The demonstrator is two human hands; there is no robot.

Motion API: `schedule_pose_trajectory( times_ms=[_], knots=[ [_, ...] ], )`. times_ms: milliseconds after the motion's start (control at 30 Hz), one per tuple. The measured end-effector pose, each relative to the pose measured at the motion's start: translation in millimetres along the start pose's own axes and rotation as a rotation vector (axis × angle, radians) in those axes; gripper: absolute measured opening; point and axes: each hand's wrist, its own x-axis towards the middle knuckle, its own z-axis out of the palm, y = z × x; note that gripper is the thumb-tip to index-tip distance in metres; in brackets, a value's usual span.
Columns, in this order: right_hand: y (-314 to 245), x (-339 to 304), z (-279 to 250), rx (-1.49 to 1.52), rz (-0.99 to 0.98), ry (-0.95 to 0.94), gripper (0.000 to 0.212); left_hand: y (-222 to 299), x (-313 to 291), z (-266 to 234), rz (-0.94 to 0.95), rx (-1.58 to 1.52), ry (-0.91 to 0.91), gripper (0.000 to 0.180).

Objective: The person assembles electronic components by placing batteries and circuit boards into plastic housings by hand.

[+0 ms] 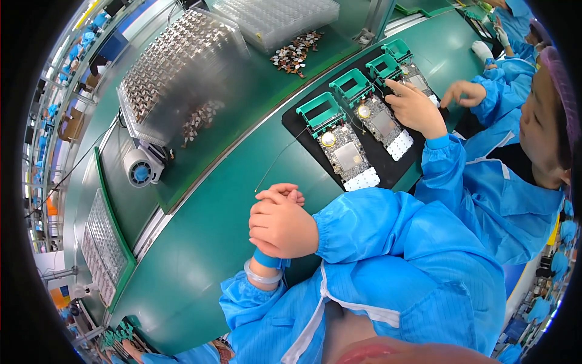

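In front of me over the green table [200,255], my two hands are clasped together. My right hand [284,223] is wrapped over my left, its fingers closed round it. Only the curled fingers of my left hand [290,193] show; its palm is hidden. A blue band [268,259] and a clear bracelet [260,278] circle my left wrist. Just beyond my hands, a thin cable [273,162] runs to the nearest circuit board [345,151], which sits in a green fixture [322,111]. Neither hand touches the board or the cable.
Several fixtures with boards line a black mat [290,120]. A co-worker's hand [418,109] reaches over the third fixture [383,67]. Behind the rail are a clear parts tray [176,67], loose small parts [297,53] and a white fan [142,167]. A tray [106,242] lies left.
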Motion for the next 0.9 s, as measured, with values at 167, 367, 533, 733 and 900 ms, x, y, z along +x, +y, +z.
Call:
schedule_pose_trajectory(
  times_ms=[167, 367, 533, 733, 900],
  knots=[
    [-16.5, 7.9, 2.5, 0.119, 0.238, -0.040, 0.021, 63.8, -12.3, 34.3, 0.075, -0.280, 0.008, 0.050],
    [-22.0, 8.2, 6.3, 0.165, 0.316, -0.040, 0.026, 72.9, -13.2, 39.2, 0.074, -0.220, 0.019, 0.051],
    [-15.5, 5.8, 4.0, 0.045, 0.291, -0.040, 0.028, 79.8, -15.8, 39.8, 0.088, -0.095, 0.001, 0.052],
    [-10.8, 9.9, 6.1, 0.093, 0.282, -0.058, 0.022, 135.3, 24.6, 52.6, -1.060, -0.654, 0.526, 0.052],
    [-19.3, 5.4, 6.4, 0.095, 0.221, -0.040, 0.019, 70.1, -10.1, 34.4, 0.098, 0.064, -0.015, 0.053]
  ],
)
